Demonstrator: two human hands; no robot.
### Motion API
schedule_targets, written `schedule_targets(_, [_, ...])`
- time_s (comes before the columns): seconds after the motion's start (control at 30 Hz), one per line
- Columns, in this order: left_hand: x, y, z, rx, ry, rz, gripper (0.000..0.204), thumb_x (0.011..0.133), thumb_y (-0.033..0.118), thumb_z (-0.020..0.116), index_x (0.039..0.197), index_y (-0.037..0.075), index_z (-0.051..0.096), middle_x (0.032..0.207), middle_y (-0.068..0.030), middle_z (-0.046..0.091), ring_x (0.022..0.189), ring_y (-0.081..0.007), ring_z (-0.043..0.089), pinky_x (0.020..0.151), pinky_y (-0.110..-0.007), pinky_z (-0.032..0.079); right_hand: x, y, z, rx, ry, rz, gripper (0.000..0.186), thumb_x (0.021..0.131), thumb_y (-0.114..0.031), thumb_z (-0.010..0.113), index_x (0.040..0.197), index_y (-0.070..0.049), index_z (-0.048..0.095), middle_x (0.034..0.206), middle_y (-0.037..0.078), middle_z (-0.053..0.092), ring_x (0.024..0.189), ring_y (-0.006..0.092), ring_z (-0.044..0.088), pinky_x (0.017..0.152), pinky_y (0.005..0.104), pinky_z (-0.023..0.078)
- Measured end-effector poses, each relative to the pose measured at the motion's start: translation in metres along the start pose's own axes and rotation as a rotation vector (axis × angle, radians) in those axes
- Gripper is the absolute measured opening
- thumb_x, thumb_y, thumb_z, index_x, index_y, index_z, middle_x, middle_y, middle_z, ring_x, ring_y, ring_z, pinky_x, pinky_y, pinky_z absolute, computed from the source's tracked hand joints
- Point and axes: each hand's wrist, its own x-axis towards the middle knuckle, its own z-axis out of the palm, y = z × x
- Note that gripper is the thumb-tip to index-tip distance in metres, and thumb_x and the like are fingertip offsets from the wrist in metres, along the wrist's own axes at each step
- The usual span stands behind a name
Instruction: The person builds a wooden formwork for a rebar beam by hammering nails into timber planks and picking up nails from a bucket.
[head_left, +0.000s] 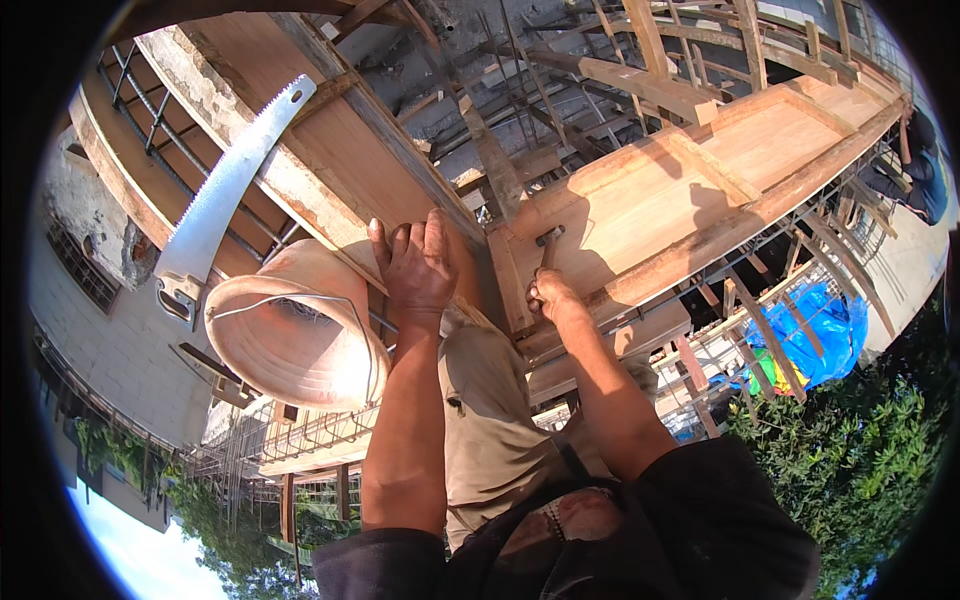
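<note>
A long tan plywood panel edged with timber strips meets a weathered timber-and-plywood form, with a wire-handled pinkish bucket and curved silver handsaw alongside. The left hand rests on the form, thumb apart; the right hand has fingers wrapped round a brown-handled metal hammer, its head beyond the knuckles, over the panel.

No lettering, label, brand, number or sign can be read anywhere in this view.
</note>
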Motion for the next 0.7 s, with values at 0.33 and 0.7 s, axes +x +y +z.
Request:
schedule_targets(0.33, [-0.008, -0.007, -0.005, 0.048, 0.019, -0.023, 0.024, 0.088, 0.016, 0.066, 0.112, 0.013, 0.071, 0.089, -0.0030, 0.070, 0.096, -0.0228, 0.065, 0.116, -0.056, 0.029, -0.090, -0.232, -0.038, 0.143, 0.193, -1.082, 0.027, 0.106, -0.032, 0.053, 0.098, -0.009, 0.041, 0.072, 0.002, 0.048, 0.050, 0.0101, 0.044, 0.044, 0.0263, 0.039])
schedule_targets(0.7, [-0.009, -0.009, -0.004, 0.049, 0.016, -0.026, 0.025, 0.087, 0.016, 0.067, 0.111, 0.014, 0.071, 0.085, -0.0022, 0.068, 0.092, -0.0214, 0.065, 0.116, -0.056, 0.029, -0.034, -0.141, -0.024, -0.021, -0.176, -0.152, 0.021, 0.104, -0.027, 0.051, 0.094, -0.010, 0.046, 0.067, -0.001, 0.045, 0.049, 0.0087, 0.042, 0.039, 0.0265, 0.034])
